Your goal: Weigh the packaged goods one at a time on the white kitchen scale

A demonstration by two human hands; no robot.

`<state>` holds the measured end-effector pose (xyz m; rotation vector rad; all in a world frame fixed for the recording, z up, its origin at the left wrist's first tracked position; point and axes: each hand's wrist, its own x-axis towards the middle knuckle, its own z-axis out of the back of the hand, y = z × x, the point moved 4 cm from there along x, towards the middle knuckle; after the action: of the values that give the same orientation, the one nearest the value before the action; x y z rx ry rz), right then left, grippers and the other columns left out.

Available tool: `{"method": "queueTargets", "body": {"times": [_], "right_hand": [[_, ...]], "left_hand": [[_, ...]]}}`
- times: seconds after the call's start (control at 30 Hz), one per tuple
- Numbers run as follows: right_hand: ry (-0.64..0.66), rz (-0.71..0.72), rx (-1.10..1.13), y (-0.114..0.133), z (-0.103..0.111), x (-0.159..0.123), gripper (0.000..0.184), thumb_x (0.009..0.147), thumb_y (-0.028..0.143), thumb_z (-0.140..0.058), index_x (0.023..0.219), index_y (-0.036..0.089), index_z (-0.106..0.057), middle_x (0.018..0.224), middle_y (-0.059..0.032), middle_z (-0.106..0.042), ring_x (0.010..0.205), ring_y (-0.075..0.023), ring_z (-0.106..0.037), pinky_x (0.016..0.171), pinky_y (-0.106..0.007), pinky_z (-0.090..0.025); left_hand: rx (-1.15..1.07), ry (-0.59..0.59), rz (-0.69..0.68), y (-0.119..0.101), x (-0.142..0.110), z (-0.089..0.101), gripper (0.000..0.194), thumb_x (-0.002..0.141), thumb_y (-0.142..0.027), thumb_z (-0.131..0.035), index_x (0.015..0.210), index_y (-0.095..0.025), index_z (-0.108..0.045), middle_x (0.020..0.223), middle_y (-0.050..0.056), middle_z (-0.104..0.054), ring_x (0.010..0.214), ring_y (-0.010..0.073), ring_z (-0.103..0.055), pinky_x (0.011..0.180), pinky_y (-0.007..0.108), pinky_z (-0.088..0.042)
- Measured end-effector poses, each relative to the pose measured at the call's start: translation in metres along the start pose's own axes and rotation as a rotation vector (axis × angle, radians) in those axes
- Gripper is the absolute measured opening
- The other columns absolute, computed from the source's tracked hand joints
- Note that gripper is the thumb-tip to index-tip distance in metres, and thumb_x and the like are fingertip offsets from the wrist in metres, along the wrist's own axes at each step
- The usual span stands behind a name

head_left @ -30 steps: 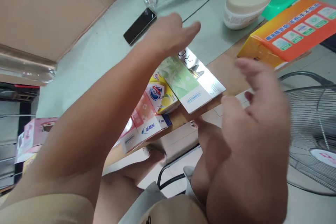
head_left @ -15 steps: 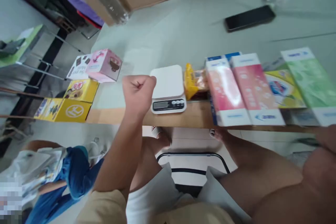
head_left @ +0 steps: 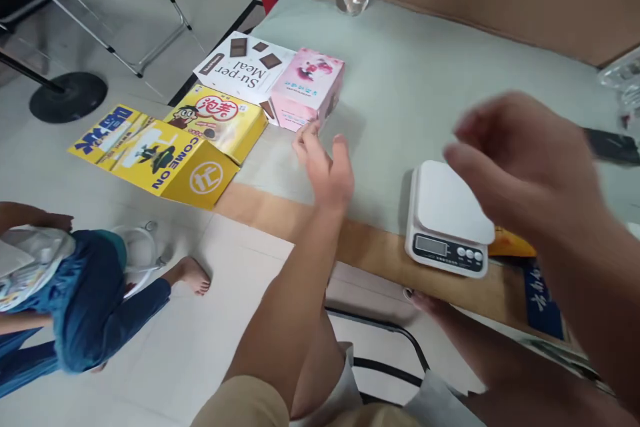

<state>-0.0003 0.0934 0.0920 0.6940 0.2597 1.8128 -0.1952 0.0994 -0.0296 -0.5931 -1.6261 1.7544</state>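
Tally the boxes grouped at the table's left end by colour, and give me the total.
Yellow rectangular cardboard boxes with printed tops: 2
White rectangular cardboard box with chocolate pieces pictured on top: 1
Pink rectangular cardboard box: 1
Total: 4

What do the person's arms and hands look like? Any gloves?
No gloves! The left hand and the right hand are bare, with no watch showing. A short beige sleeve covers the upper left arm; the right sleeve is out of view.
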Motion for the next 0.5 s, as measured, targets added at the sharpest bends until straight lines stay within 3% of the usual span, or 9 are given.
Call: {"method": "queueTargets", "body": {"times": [0.07, 0.13, 0.2, 0.27, 0.37, 0.5], "right_hand": [[0.091, 0.093, -0.022, 0.020, -0.044, 0.056, 0.025, 0.081, 0.018, -0.073, 0.104, 0.026, -0.067, 0.113, -0.0059, -0.069, 0.112, -0.0204, -0.063, 0.097, -0.037, -0.055], [0.189, 0.113, 0.042, 0.029, -0.093, 0.107, 0.036, 0.090, 0.017, -0.064, 0.125, 0.025, -0.063, 0.144, -0.0062, -0.059, 0.139, -0.0157, -0.050, 0.113, -0.031, -0.045], [0.215, -0.196, 0.259, 0.018, -0.135, 0.148, 0.033, 0.098, 0.022, -0.056, 0.130, 0.023, -0.061, 0.148, -0.0015, -0.058, 0.135, -0.0106, -0.054, 0.114, -0.027, -0.041], [0.255, -0.330, 0.338, 0.010, -0.169, 0.174, 0.033, 0.105, 0.027, -0.043, 0.131, 0.018, -0.061, 0.143, -0.0028, -0.065, 0.127, -0.0117, -0.062, 0.109, -0.029, -0.047], [0.411, -0.412, 0.483, 0.001, -0.202, 0.187, 0.045, 0.111, 0.034, -0.026, 0.118, 0.021, -0.068, 0.120, -0.0004, -0.076, 0.109, -0.0117, -0.072, 0.100, -0.030, -0.056], [0.528, -0.435, 0.651, -0.004, -0.211, 0.174, 0.056, 0.114, 0.039, -0.018, 0.105, 0.026, -0.072, 0.105, 0.0009, -0.080, 0.100, -0.0124, -0.075, 0.100, -0.030, -0.057]], "left_hand": [[0.004, 0.012, 0.111, 0.006, 0.010, 0.002, 0.054, 0.093, -0.014, -0.054, 0.146, -0.017, -0.045, 0.162, 0.018, -0.041, 0.158, 0.0237, -0.039, 0.132, 0.039, -0.032], [0.000, 0.048, 0.224, 0.011, 0.017, 0.002, 0.070, 0.091, -0.015, -0.056, 0.158, -0.016, -0.034, 0.171, 0.019, -0.031, 0.163, 0.0263, -0.033, 0.134, 0.041, -0.029], [-0.011, 0.094, 0.279, 0.013, 0.020, 0.002, 0.077, 0.090, -0.017, -0.057, 0.162, -0.015, -0.029, 0.176, 0.019, -0.027, 0.165, 0.0282, -0.031, 0.135, 0.044, -0.029], [-0.028, 0.136, 0.292, 0.013, 0.021, 0.003, 0.080, 0.090, -0.018, -0.058, 0.164, -0.018, -0.028, 0.178, 0.016, -0.026, 0.166, 0.0294, -0.028, 0.136, 0.047, -0.029], [-0.040, 0.169, 0.267, 0.015, 0.022, 0.003, 0.081, 0.090, -0.020, -0.060, 0.164, -0.026, -0.029, 0.179, 0.010, -0.026, 0.169, 0.0294, -0.022, 0.137, 0.050, -0.025], [-0.009, 0.180, 0.165, 0.020, 0.022, 0.003, 0.073, 0.094, -0.030, -0.065, 0.161, -0.029, -0.035, 0.174, 0.008, -0.035, 0.168, 0.0301, -0.023, 0.135, 0.047, -0.030]]}}
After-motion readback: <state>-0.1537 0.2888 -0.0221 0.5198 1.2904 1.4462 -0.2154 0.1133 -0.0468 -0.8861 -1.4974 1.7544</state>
